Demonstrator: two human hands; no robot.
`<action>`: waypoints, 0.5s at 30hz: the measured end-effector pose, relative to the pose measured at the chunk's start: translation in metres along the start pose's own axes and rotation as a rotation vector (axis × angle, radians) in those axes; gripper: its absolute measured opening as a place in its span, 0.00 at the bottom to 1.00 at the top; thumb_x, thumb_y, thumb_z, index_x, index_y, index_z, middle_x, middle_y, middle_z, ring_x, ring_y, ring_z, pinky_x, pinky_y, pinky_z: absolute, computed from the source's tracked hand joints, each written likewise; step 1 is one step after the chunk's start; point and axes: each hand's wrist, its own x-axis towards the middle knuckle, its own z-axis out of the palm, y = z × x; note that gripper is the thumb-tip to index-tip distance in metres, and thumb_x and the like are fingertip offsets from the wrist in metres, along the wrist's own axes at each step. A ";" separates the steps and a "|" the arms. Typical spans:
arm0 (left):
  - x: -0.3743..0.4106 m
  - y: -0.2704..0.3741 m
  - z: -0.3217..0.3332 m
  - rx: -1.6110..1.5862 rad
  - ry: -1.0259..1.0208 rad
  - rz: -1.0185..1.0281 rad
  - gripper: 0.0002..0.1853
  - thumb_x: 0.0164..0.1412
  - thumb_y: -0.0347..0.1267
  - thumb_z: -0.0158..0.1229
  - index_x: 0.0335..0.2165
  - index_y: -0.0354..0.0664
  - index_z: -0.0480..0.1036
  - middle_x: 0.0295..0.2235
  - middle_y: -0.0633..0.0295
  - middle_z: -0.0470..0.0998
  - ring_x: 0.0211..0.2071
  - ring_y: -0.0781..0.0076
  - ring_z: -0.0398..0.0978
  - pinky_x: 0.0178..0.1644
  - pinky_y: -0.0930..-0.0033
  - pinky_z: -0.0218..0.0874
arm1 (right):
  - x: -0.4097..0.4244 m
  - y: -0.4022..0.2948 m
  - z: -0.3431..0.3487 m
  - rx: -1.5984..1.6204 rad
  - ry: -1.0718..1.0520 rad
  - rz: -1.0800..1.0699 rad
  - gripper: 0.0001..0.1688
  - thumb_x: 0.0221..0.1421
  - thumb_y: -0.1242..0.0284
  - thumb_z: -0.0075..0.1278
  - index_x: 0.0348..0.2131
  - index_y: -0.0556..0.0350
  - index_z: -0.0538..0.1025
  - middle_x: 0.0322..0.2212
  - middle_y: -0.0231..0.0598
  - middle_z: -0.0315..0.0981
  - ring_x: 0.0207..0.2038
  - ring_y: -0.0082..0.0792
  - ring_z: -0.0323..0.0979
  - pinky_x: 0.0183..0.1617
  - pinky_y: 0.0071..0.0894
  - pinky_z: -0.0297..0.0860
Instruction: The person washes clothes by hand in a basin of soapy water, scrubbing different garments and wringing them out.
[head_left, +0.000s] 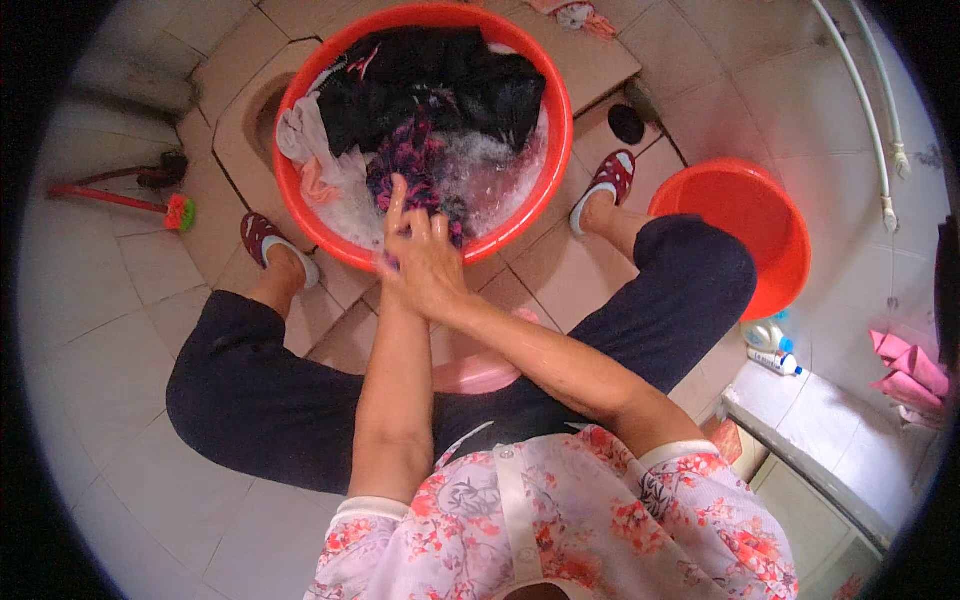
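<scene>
Both hands meet at the near rim of a red plastic basin (559, 97), with wet navy-and-pink patterned cloth (409, 161) gripped between them. My right hand (431, 262) lies on top, its fingers bent over the cloth. Beneath it, my left hand (396, 221) is partly covered, and one digit points up along the fabric. The patterned cloth trails into sudsy water (487, 176). Black garments (435, 64) fill the far side of the basin. Pale, sheer fabric (304, 139) hangs over its left rim.
A second red basin (776, 217) sits right of my knee. Plastic bottles (772, 360) lie by a tiled ledge (817, 420). Behind the basin is a squat toilet (262, 112); a red-handled brush (176, 212) is at left. White hoses (862, 97) and pink cloth (911, 371) hang at right.
</scene>
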 end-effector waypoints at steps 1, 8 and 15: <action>-0.001 0.000 0.001 0.082 0.067 0.008 0.17 0.53 0.43 0.51 0.37 0.43 0.71 0.35 0.58 0.73 0.36 0.65 0.71 0.44 0.62 0.63 | 0.000 0.001 0.000 -0.093 0.061 0.142 0.23 0.46 0.56 0.49 0.31 0.60 0.73 0.36 0.53 0.65 0.40 0.50 0.65 0.43 0.48 0.62; 0.014 -0.021 0.009 1.002 0.158 -0.025 0.21 0.46 0.36 0.58 0.38 0.33 0.70 0.37 0.48 0.74 0.37 0.63 0.73 0.40 0.64 0.63 | 0.061 0.105 -0.005 -0.168 0.003 0.083 0.38 0.43 0.46 0.48 0.41 0.61 0.70 0.39 0.55 0.67 0.44 0.53 0.65 0.49 0.45 0.60; 0.003 -0.036 0.000 1.171 0.035 0.016 0.24 0.47 0.41 0.55 0.42 0.41 0.67 0.38 0.50 0.70 0.41 0.53 0.68 0.46 0.56 0.59 | 0.056 0.091 -0.023 0.580 -0.143 0.533 0.26 0.39 0.73 0.47 0.42 0.62 0.70 0.35 0.53 0.72 0.38 0.46 0.71 0.43 0.35 0.67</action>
